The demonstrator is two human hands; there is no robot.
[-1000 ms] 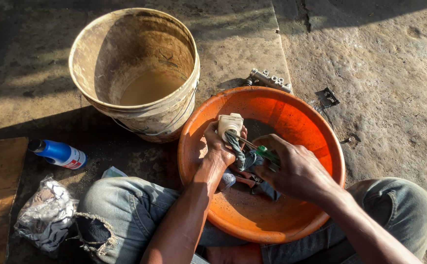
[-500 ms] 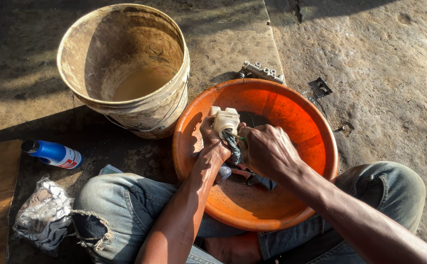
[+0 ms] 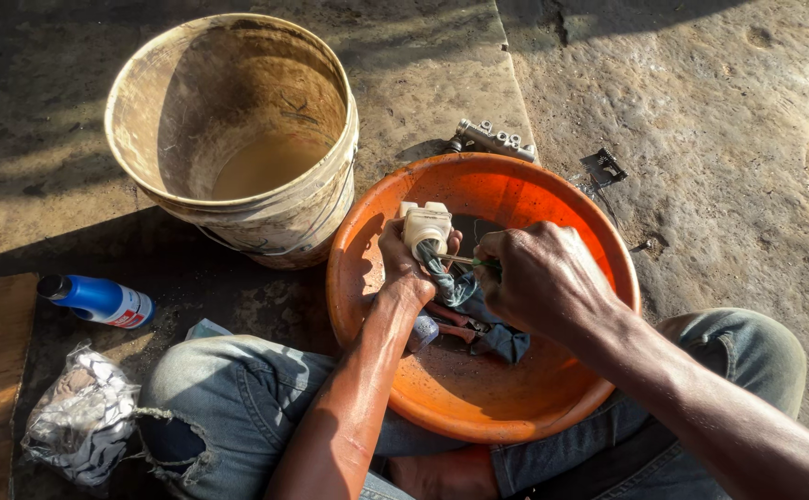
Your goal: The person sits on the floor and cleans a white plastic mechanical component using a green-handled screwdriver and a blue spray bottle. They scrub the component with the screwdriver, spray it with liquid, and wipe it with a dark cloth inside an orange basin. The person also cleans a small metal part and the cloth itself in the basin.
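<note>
An orange plastic basin (image 3: pixel 553 199) rests on my lap. Over it, my left hand (image 3: pixel 403 268) grips a small cream-white plastic part (image 3: pixel 425 225) with a dark cloth (image 3: pixel 453 287) hanging below it. My right hand (image 3: pixel 543 278) is closed around a thin green-handled tool (image 3: pixel 465 262), whose tip points into the white part. More cloth and small parts with red handles (image 3: pixel 455 322) lie in the basin under my hands.
A dirty cream bucket (image 3: pixel 238 139) with murky liquid stands at the left of the basin. A blue bottle (image 3: pixel 99 301) and a crumpled foil bag (image 3: pixel 80 421) lie at the left. A metal part (image 3: pixel 495 139) and a small black clip (image 3: pixel 608 167) lie on the concrete behind.
My hands have lifted the white part slightly and moved closer together. The right hand now pushes the green tool into the part. The view has shifted a little.
</note>
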